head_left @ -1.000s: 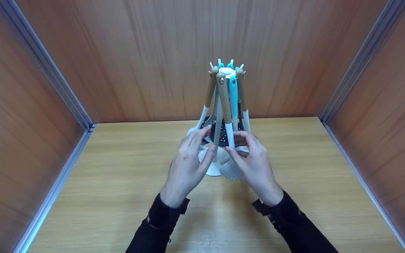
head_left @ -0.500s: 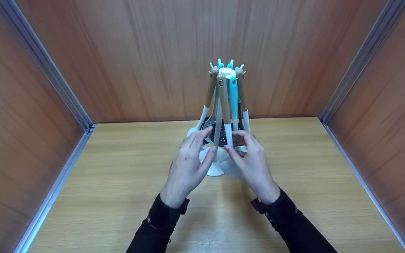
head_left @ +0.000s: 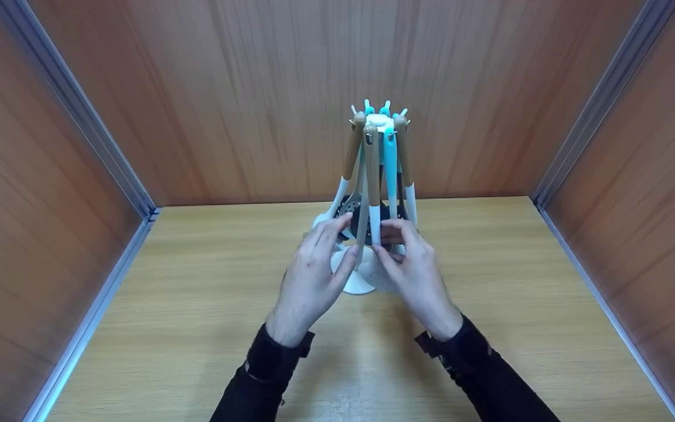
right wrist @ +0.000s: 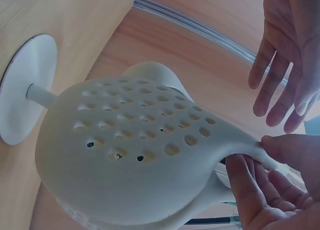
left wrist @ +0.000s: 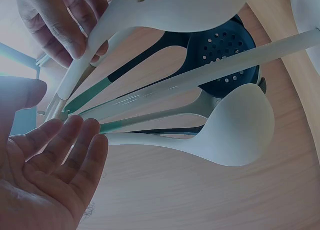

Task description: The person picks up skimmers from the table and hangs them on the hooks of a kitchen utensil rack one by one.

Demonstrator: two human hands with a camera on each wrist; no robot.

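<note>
In the head view, my right hand (head_left: 416,269) pinches the white neck of a slotted skimmer (head_left: 372,176) with a wooden handle. Its broad perforated head (right wrist: 100,177) hangs down in the right wrist view, thumb on one side of the neck and fingers on the other. The handle's top is at a hook of a white utensil stand (head_left: 379,120). My left hand (head_left: 314,264) is held open at the stand's left, fingers extended, holding nothing. Near it in the left wrist view hangs a white ladle (left wrist: 242,127).
Other utensils hang around the stand, including a dark perforated skimmer (left wrist: 230,42) and a turquoise-handled utensil (head_left: 390,170). The stand's pole (left wrist: 200,77) rises from a round white base (right wrist: 30,89) on the wooden table (head_left: 208,305). Wood-grain panels (head_left: 255,99) enclose the back and sides.
My right hand has shifted slightly left with the skimmer, whose handle now hangs more upright. My left hand has stayed nearly still.
</note>
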